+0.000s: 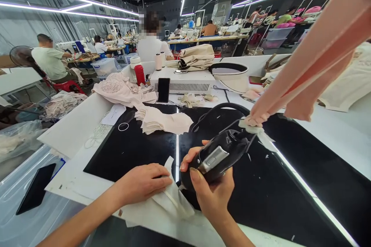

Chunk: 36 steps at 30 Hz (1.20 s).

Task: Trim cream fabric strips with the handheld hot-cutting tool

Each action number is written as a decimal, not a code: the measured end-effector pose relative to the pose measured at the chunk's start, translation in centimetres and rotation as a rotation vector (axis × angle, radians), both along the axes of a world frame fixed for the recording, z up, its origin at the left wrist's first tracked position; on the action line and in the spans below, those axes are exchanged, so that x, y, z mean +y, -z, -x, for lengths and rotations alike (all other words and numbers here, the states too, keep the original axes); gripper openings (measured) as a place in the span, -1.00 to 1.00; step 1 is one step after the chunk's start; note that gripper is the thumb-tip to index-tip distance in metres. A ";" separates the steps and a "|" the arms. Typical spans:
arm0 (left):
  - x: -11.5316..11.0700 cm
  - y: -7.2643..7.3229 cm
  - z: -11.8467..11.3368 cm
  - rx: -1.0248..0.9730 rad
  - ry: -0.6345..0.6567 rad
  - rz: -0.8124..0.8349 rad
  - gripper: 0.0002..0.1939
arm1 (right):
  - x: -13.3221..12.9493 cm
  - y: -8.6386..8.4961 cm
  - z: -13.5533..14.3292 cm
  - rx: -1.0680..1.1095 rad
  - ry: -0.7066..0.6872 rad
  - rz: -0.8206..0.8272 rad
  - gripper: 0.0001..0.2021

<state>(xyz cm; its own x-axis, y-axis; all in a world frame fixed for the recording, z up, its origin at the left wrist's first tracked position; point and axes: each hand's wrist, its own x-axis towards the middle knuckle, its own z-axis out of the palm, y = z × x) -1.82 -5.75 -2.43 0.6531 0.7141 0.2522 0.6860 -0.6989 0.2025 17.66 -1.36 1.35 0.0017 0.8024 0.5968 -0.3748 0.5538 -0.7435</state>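
My right hand (214, 185) is wrapped round a black corded power tool (217, 158) with a silver switch plate. The tool slants down to the left, and its lower end is hidden near the fabric. A pink cloth strip (304, 54) is knotted near its cord end and runs up to the right. My left hand (145, 183) lies flat with its fingers stretched out over a white fabric piece (174, 204) at the near edge of the black board (133, 154). Beyond the hands lies a stack of pale cut pieces (162, 119).
A lace bra piece (116, 88), a phone (164, 89) and a red bottle (139, 74) stand or lie at the back, near a white vented box (182, 81). A round bin (230, 76) is to its right. Another dark phone (36, 189) lies at lower left. People sit farther off.
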 end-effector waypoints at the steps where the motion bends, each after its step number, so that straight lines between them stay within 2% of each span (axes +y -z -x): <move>1: -0.1 -0.1 0.0 0.023 -0.002 0.007 -0.74 | 0.0 -0.1 0.0 0.001 0.001 0.003 -0.72; 6: -0.5 -0.4 -0.3 0.095 -0.018 0.005 -0.68 | -0.3 -0.2 0.0 -0.007 0.032 0.021 -0.69; 14: -0.8 -0.6 -0.5 0.186 -0.015 -0.057 -0.69 | -0.4 -0.1 0.1 0.000 0.025 0.021 -0.65; 22: -1.0 -0.3 -0.8 0.134 -0.012 -0.142 -0.69 | 0.1 0.2 0.2 0.025 0.004 0.031 -0.72; 29: -1.1 -0.7 -1.0 0.160 -0.033 -0.120 -0.70 | 0.8 0.3 0.9 0.050 0.001 0.040 -0.75; 36: -1.1 -0.4 -0.9 0.142 -0.041 -0.085 -0.69 | 0.9 0.2 1.2 -0.007 0.031 0.043 -0.77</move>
